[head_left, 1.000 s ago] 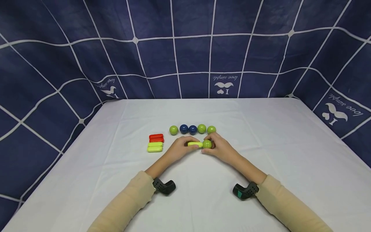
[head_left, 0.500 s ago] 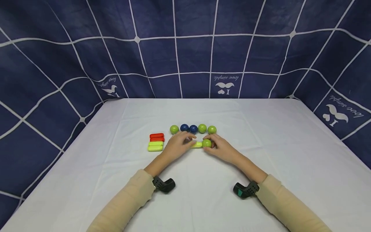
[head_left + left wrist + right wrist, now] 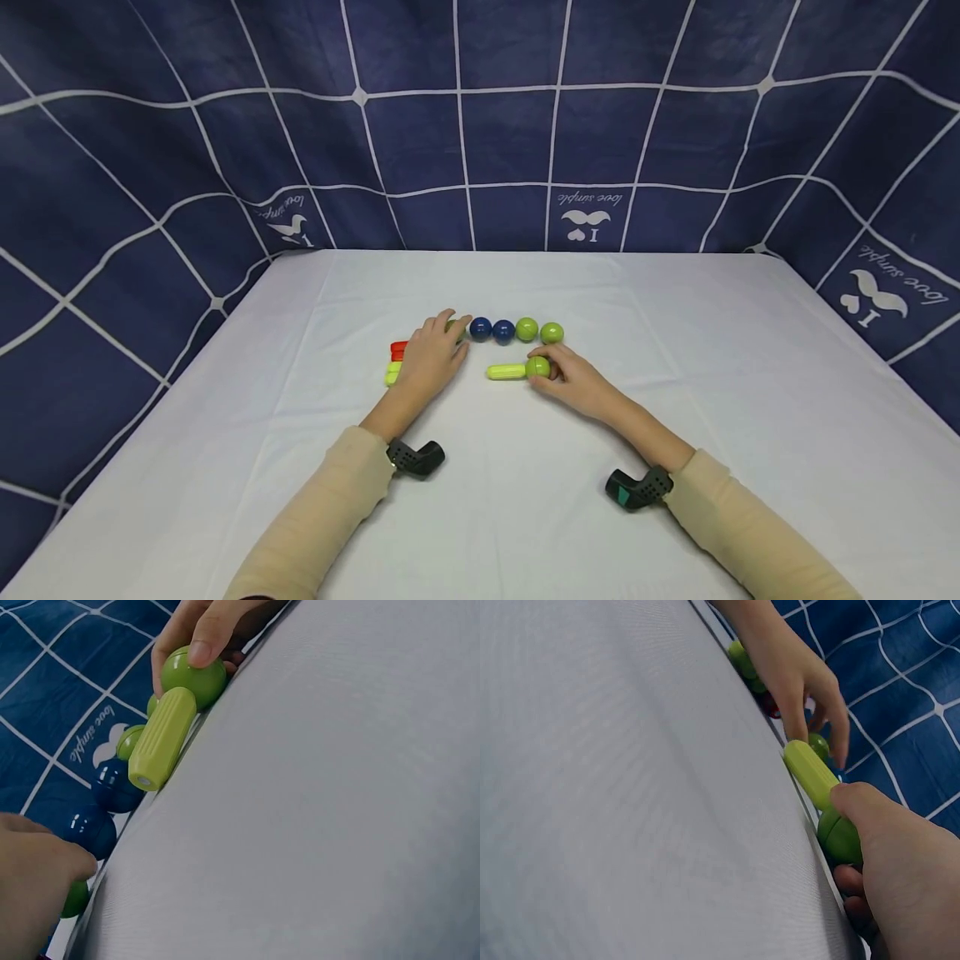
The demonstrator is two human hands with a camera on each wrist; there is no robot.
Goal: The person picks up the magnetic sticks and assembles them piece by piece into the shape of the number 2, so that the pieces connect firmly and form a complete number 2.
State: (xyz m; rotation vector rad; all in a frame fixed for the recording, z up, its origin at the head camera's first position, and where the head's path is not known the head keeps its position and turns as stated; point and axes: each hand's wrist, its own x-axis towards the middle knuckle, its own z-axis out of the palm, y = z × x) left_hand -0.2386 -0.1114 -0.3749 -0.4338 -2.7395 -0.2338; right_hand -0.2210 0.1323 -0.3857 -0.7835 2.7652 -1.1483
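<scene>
In the head view my right hand (image 3: 573, 382) holds a maraca by its green ball (image 3: 537, 367). The ball's lime-yellow ribbed handle (image 3: 506, 372) points left, its end free. My left hand (image 3: 431, 358) reaches over the leftmost green ball (image 3: 455, 331) of a row, with fingers spread around it. In the right wrist view that green ball (image 3: 819, 745) shows between the left thumb and fingers; firm contact cannot be made out. Beside it in the row are two dark blue balls (image 3: 481, 329) and two more green balls (image 3: 527, 329).
Red handles (image 3: 398, 351) and lime-yellow handles (image 3: 393, 372) lie at the left, partly hidden by my left hand. A white cloth (image 3: 525, 500) covers the table. Behind hangs a dark blue curtain (image 3: 502, 137) with white grid lines.
My left hand has let go of the lime-yellow handle and moved left and away from me to the leftmost green ball. My right hand stays on the maraca's ball.
</scene>
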